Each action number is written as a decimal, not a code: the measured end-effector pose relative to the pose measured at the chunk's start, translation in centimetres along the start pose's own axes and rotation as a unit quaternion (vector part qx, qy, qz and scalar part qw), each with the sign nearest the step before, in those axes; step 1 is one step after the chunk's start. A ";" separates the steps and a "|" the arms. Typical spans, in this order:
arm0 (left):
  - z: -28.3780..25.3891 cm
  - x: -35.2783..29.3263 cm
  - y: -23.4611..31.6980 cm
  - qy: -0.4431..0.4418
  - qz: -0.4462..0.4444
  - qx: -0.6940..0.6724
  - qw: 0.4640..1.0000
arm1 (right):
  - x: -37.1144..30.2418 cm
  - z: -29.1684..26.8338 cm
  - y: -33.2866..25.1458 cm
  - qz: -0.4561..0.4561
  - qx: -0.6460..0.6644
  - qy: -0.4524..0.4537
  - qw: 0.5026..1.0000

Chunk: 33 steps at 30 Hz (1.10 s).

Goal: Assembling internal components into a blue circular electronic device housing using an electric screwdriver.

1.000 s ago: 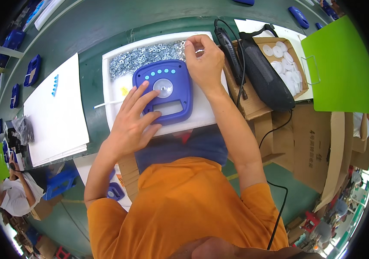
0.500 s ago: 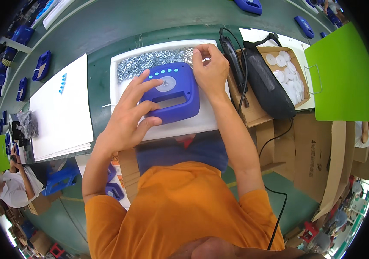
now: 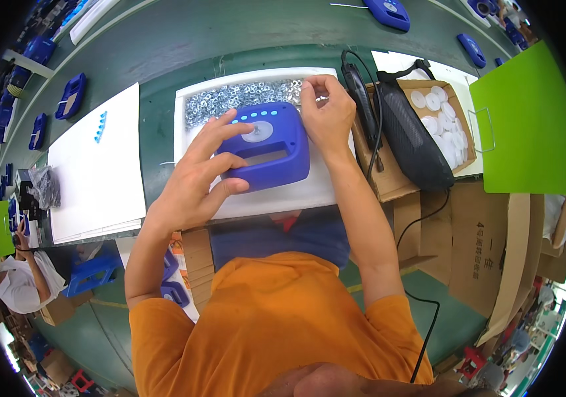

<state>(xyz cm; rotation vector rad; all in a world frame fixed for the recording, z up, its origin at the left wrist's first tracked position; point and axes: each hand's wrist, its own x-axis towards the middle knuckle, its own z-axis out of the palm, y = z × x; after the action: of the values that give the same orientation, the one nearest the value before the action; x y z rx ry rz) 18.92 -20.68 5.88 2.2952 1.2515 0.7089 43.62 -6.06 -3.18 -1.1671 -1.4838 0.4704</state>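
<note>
A blue plastic housing (image 3: 284, 147) lies tilted on a white foam tray (image 3: 322, 196), with a row of light-blue dots, a pale round disc (image 3: 260, 132) and a long slot. My left hand (image 3: 197, 173) grips its left side, thumb at the near edge and fingers reaching over the top toward the disc. Behind the housing, many small metal nuts (image 3: 233, 96) fill the far part of the tray. At the tray's far right corner, my right hand (image 3: 330, 118) has thumb and index finger pinched beside the nuts. Whatever lies between those fingertips is too small to make out.
Right of the tray sit a black mesh pouch (image 3: 412, 135), a cabled black device (image 3: 360, 99) and a cardboard box of white discs (image 3: 422, 89). White sheets (image 3: 97, 178) lie left. More blue housings (image 3: 71, 96) stand along the green bench. A person (image 3: 28, 281) sits far left.
The whole view has shifted slightly, with things sitting a little lower in it. My left hand keeps its place on the housing; my right hand stays pinched by the nuts, its fingers barely changed.
</note>
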 end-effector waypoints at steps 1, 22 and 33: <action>-0.1 0.0 0.0 -0.002 -0.002 -0.002 1.000 | 0.0 0.0 0.0 -0.001 0.003 0.000 1.000; -4.2 8.0 -9.6 0.124 0.069 0.165 0.976 | -0.1 -0.5 0.9 -0.025 -0.004 0.018 1.000; -1.8 14.5 -21.7 0.241 -0.122 0.267 0.925 | -0.7 0.0 0.5 -0.027 -0.006 -0.024 0.999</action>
<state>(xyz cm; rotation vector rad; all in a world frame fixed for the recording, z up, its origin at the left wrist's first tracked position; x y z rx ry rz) 10.73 2.84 -2.08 2.3720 2.1435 0.9725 43.72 -6.43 -3.92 -1.1282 -1.5578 0.4560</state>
